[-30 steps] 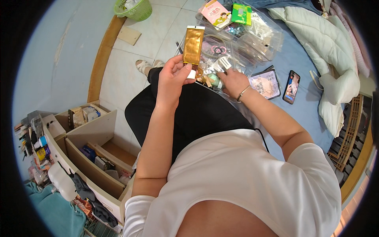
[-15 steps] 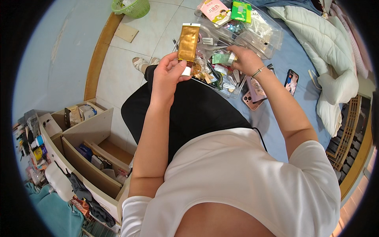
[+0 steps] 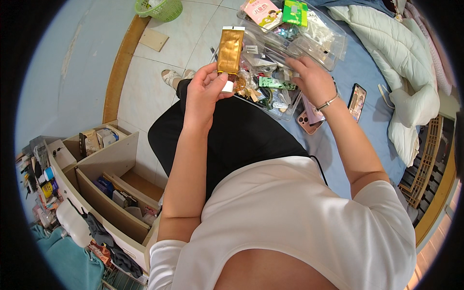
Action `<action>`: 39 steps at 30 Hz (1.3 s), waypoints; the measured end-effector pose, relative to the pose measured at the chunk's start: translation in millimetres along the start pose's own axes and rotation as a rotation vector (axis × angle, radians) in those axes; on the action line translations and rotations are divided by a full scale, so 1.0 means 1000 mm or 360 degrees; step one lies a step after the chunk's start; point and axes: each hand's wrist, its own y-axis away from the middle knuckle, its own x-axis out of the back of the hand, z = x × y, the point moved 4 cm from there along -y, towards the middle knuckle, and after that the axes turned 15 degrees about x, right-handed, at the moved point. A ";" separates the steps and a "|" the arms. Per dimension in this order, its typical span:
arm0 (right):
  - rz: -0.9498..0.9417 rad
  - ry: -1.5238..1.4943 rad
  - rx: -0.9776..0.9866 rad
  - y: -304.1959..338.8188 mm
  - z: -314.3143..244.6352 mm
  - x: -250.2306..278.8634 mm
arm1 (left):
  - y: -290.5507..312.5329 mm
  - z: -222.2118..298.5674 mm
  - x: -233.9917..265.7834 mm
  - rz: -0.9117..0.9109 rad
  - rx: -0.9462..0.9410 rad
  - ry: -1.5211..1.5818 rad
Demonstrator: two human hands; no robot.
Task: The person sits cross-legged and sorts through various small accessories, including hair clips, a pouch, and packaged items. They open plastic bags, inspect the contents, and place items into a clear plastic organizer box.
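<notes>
Pinched in my left hand [image 3: 205, 94] is a gold squeeze tube [image 3: 230, 50], its crimped end up and its white cap [image 3: 228, 87] at the bottom. My right hand [image 3: 316, 83] is over the right side of a clear plastic box [image 3: 286, 116], fingers stretched out and holding nothing that shows. Just left of its fingertips a green tube [image 3: 276, 83] lies on the jumbled small items. Hair clips, packets and other small things fill the box, many too small to name. Behind it sits a second clear container [image 3: 326, 57].
A pink phone [image 3: 303, 122] and a dark-edged phone [image 3: 356, 102] lie on the blue bed sheet [image 3: 333, 145]. Pink and green packs [image 3: 295, 13] are at the back, a pale quilt [image 3: 386, 58] at right. An open drawer unit [image 3: 108, 193] stands left; a green basket [image 3: 166, 12] is far left.
My right hand has let go of the green tube, which now lies in the box, and has shifted slightly right. My left hand still holds the gold tube in nearly the same place.
</notes>
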 end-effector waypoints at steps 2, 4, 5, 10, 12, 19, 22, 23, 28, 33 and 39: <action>0.0162 0.0103 0.0276 0.004 -0.003 -0.008 | 0.000 0.001 -0.001 0.0007 0.0006 0.0007; -0.0167 0.0074 0.0488 0.005 -0.015 -0.030 | 0.000 0.000 0.000 -0.0005 -0.0001 0.0011; -0.0329 0.0063 0.0591 0.006 -0.021 -0.044 | 0.000 0.000 -0.001 -0.0014 -0.0008 0.0011; -0.0422 0.0200 0.0525 0.007 -0.030 -0.091 | 0.005 0.003 -0.003 -0.0004 0.0000 0.0022; -0.0420 0.0249 0.0509 0.005 -0.031 -0.098 | 0.006 0.004 -0.001 0.0005 0.0001 0.0021; -0.0407 0.0025 0.0480 0.004 -0.023 -0.079 | 0.006 0.004 0.001 0.0002 -0.0011 0.0037; -0.0339 -0.0358 0.0332 0.000 0.000 -0.055 | 0.004 0.003 0.004 0.0037 0.0002 0.0042; -0.0229 -0.0443 0.0309 -0.001 0.015 -0.050 | 0.003 0.002 0.004 0.0048 0.0010 0.0041; -0.0230 -0.1323 -0.0480 -0.002 0.045 -0.031 | 0.002 -0.001 0.003 0.0040 0.0029 0.0057; -0.0246 -0.1350 -0.0542 0.000 0.042 -0.024 | 0.003 0.001 0.002 0.0041 0.0032 0.0065; -0.0213 -0.1322 -0.0302 0.003 0.033 -0.025 | 0.001 -0.001 0.003 0.0030 0.0029 0.0063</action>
